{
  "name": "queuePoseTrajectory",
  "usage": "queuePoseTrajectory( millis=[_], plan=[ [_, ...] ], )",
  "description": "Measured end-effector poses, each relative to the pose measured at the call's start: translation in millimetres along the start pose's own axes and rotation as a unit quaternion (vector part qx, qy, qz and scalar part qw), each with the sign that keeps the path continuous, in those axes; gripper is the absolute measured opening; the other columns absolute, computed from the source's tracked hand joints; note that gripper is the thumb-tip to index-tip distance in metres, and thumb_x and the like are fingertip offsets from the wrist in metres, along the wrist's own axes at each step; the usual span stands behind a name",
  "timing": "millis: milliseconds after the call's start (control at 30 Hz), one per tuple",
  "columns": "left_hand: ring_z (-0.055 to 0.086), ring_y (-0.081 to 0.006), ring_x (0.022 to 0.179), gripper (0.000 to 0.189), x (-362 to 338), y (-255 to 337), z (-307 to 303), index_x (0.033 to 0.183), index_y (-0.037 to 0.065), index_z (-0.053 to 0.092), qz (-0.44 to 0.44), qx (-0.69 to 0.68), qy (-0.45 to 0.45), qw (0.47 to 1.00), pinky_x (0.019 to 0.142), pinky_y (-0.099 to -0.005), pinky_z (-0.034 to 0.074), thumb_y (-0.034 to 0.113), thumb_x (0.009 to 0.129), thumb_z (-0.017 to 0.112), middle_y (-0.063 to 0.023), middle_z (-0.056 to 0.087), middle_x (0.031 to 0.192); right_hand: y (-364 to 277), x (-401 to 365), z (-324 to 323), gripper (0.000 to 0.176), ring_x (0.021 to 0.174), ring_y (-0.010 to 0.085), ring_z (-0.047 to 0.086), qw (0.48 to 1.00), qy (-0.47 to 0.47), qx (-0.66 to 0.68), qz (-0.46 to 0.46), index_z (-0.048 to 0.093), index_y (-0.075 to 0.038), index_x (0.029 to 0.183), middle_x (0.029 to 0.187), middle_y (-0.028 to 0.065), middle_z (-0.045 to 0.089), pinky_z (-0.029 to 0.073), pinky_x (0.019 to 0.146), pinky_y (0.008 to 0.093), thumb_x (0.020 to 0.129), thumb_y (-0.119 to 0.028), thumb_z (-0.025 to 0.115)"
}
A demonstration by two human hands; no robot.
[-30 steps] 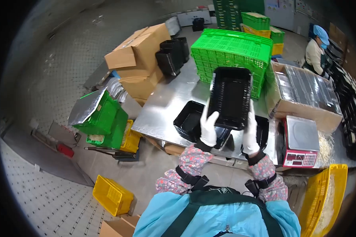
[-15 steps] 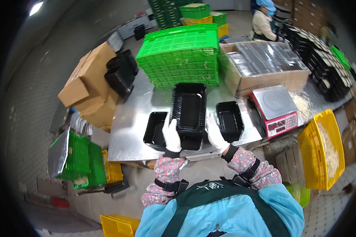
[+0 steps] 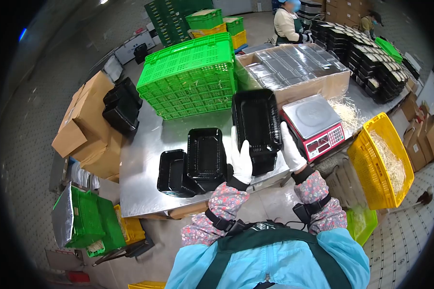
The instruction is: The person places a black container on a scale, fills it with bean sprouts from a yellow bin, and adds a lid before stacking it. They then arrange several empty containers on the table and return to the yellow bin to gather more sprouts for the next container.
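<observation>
A deep black plastic tray [image 3: 256, 115] is held between my two white-gloved hands, tilted over the metal table. My left hand [image 3: 241, 161] grips its left side near the lower corner, thumb toward the rim. On the opposite side, my right hand [image 3: 292, 149] presses its fingers along the wall. Another black tray [image 3: 264, 165] shows partly beneath the held one, mostly hidden by it. To the left stand a middle black tray [image 3: 207, 159] and a smaller-looking left black tray [image 3: 171, 172], side by side near the table's front edge.
Behind are a green crate [image 3: 188, 77] and a carton of film-wrapped black trays [image 3: 294, 67]. A red weighing scale [image 3: 313, 123] sits right of my hands, beside pale shreds [image 3: 346, 113] and a yellow crate [image 3: 381, 164]. Co-workers stand at the back right.
My hands have moved from the middle tray to the right one, holding a tray over it. A tray now stands released in the middle. The view has turned right.
</observation>
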State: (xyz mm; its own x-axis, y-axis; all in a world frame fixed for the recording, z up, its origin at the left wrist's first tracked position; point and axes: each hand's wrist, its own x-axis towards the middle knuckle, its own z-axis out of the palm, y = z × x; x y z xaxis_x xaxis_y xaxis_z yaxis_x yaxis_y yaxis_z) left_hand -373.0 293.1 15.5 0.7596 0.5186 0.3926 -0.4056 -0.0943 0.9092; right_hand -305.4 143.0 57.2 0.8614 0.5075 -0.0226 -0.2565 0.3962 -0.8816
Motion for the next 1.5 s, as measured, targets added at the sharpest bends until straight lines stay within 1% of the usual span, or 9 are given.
queuePoseTrajectory(
  millis=[167,233,433,567,800,967,1133,1200,1500],
  plan=[
    [0.024,-0.0350,0.144,0.072,-24.7,-104.0,-20.1,0.149,-0.003,0.025,-0.033,0.274,-0.018,0.961,0.118,-0.0384,0.019,0.007,0.088,0.062,-0.0247,0.027,0.154,103.7,27.8,-100.8,0.046,0.120,0.0131,0.050,0.909,-0.043,-0.405,-0.087,0.048,-0.001,0.139,0.135,0.0069,0.054,0.040,0.105,0.0304,0.107,-0.033,0.038],
    [0.029,-0.0340,0.142,0.070,-18.9,-101.9,-27.5,0.148,-0.003,0.026,-0.022,0.254,-0.004,0.967,0.118,-0.0386,0.022,0.005,0.089,0.061,-0.0245,0.030,0.152,59.9,9.5,-67.3,0.047,0.116,0.0120,0.052,0.989,-0.041,-0.092,0.109,0.050,-0.001,0.137,0.133,0.0064,0.056,0.042,0.103,0.0305,0.107,-0.035,0.037],
    [0.060,-0.0296,0.112,0.048,-37.2,-24.5,59.6,0.126,0.007,0.062,0.093,0.603,-0.075,0.789,0.113,-0.0558,0.023,0.038,0.090,0.062,-0.0165,0.067,0.110,92.2,10.9,-118.0,0.086,0.143,0.0288,0.027,0.950,-0.170,0.063,0.255,0.010,-0.013,0.156,0.161,0.0104,0.015,0.026,0.113,0.0473,0.095,-0.069,0.033],
    [0.067,-0.0280,0.088,0.027,-24.6,-44.9,53.8,0.104,0.011,0.072,0.085,0.643,-0.034,0.761,0.099,-0.0495,0.040,0.029,0.086,0.064,-0.0107,0.071,0.088,45.3,-28.5,-182.6,0.055,0.116,0.0123,0.053,0.934,-0.245,-0.174,0.192,0.048,-0.008,0.142,0.133,-0.0004,0.055,0.043,0.098,0.0317,0.098,-0.040,0.057],
    [0.063,-0.0248,0.059,0.026,-16.4,-13.3,69.9,0.073,0.007,0.065,-0.022,0.591,0.122,0.797,0.060,-0.0375,0.050,0.029,0.075,0.078,-0.0094,0.066,0.065,-25.6,-92.5,-350.6,0.060,0.114,0.0180,0.058,0.942,-0.163,-0.133,0.262,0.046,-0.009,0.143,0.132,0.0078,0.058,0.045,0.095,0.0328,0.096,-0.044,0.057],
    [0.047,-0.0234,0.044,0.048,19.4,1.4,128.3,0.060,0.005,0.050,0.150,0.596,0.222,0.757,0.047,-0.0390,0.040,0.038,0.083,0.076,-0.0077,0.052,0.050,-57.7,-134.9,-438.6,0.058,0.103,0.0176,0.061,0.981,-0.015,-0.104,0.166,0.050,-0.009,0.139,0.124,0.0068,0.061,0.048,0.089,0.0319,0.095,-0.045,0.059],
    [0.060,-0.0169,0.067,0.022,40.8,-20.5,338.6,0.092,-0.001,0.065,0.145,0.238,-0.049,0.959,0.065,-0.0315,0.050,0.020,0.096,0.062,-0.0089,0.068,0.079,-97.1,-173.1,-472.8,0.049,0.107,0.0097,0.058,0.986,0.076,-0.080,0.125,0.052,-0.006,0.138,0.127,0.0041,0.061,0.046,0.091,0.0254,0.097,-0.033,0.059],
    [0.066,-0.0291,0.073,0.020,40.8,-59.1,421.4,0.100,-0.001,0.066,0.313,0.344,-0.147,0.873,0.070,-0.0377,0.052,0.017,0.092,0.065,-0.0151,0.069,0.086,-102.3,-191.6,-488.2,0.051,0.115,0.0134,0.056,0.982,0.091,-0.141,0.085,0.050,-0.003,0.139,0.132,0.0075,0.059,0.044,0.099,0.0285,0.097,-0.031,0.060],
    [0.067,-0.0347,0.091,0.024,75.4,-260.8,625.0,0.107,0.008,0.069,0.209,0.394,-0.461,0.767,0.082,-0.0416,0.052,0.018,0.086,0.064,-0.0169,0.070,0.096,-207.4,-331.6,-585.6,0.046,0.109,0.0143,0.059,0.872,0.441,-0.212,-0.001,0.057,-0.001,0.131,0.121,0.0082,0.065,0.045,0.099,0.0291,0.092,-0.024,0.066]
  ],
)
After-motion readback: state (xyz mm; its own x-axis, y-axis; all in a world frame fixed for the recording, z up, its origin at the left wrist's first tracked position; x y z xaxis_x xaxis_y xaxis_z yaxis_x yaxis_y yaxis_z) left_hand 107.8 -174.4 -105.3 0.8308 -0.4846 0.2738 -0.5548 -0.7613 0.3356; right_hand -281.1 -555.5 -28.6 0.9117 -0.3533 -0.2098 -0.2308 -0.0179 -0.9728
